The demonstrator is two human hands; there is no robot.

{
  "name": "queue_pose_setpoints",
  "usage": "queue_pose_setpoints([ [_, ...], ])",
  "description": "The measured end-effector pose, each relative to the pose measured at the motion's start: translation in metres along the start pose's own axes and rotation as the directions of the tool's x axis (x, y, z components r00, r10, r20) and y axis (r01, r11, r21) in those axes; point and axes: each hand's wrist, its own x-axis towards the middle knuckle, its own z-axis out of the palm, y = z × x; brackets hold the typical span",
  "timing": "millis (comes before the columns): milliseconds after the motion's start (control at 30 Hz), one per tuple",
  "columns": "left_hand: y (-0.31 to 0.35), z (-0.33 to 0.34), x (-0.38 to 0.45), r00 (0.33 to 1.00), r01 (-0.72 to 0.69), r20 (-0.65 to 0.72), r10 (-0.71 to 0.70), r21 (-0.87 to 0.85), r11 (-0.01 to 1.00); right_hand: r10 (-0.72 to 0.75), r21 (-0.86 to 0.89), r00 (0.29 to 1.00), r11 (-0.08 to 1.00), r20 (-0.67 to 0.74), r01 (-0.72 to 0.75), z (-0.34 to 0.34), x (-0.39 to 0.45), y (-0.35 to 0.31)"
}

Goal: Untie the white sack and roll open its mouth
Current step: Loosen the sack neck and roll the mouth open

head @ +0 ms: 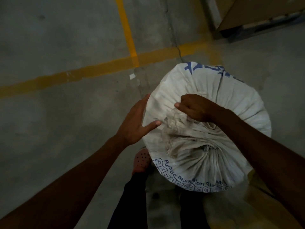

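Note:
A full white sack [231,100] with blue print stands upright on the concrete floor, seen from above. Its mouth is gathered into a tied bunch [206,146] near the middle, with a loose crumpled tail [173,123] lying toward the left. My left hand [137,121] lies flat against the sack's left side, fingers apart, thumb touching the fabric. My right hand [194,108] rests on top of the sack with its fingers curled into the crumpled fabric of the tail; the fingertips are hidden.
Yellow floor lines [99,66] cross on the grey concrete to the left and behind the sack. A cardboard box on a dark pallet [247,19] stands at the far right. My foot in a pink perforated shoe [142,159] is just left of the sack's base.

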Motion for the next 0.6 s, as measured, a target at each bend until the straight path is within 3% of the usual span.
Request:
queue_pose_setpoints([
  [133, 0.005, -0.001, 0.003, 1.000, 0.006, 0.000, -0.006, -0.005, 1.000, 0.053, 0.100, 0.997, 0.993, 0.049, -0.058, -0.005, -0.017, 0.002],
  [367, 0.006, 0.008, 0.004, 1.000, -0.002, 0.023, 0.001, 0.015, 1.000, 0.305, 0.195, 0.919, 0.914, 0.252, -0.356, 0.000, -0.034, 0.009],
  [500, 0.005, 0.011, 0.001, 1.000, -0.019, 0.010, 0.019, 0.012, 1.000, 0.292, 0.069, 0.899, 0.941, 0.326, -0.331, 0.009, -0.031, 0.008],
  [600, 0.007, 0.012, -0.002, 1.000, -0.014, -0.021, 0.014, 0.001, 1.000, 0.365, -0.033, 0.853, 0.924, 0.373, -0.381, 0.012, -0.030, 0.001],
])
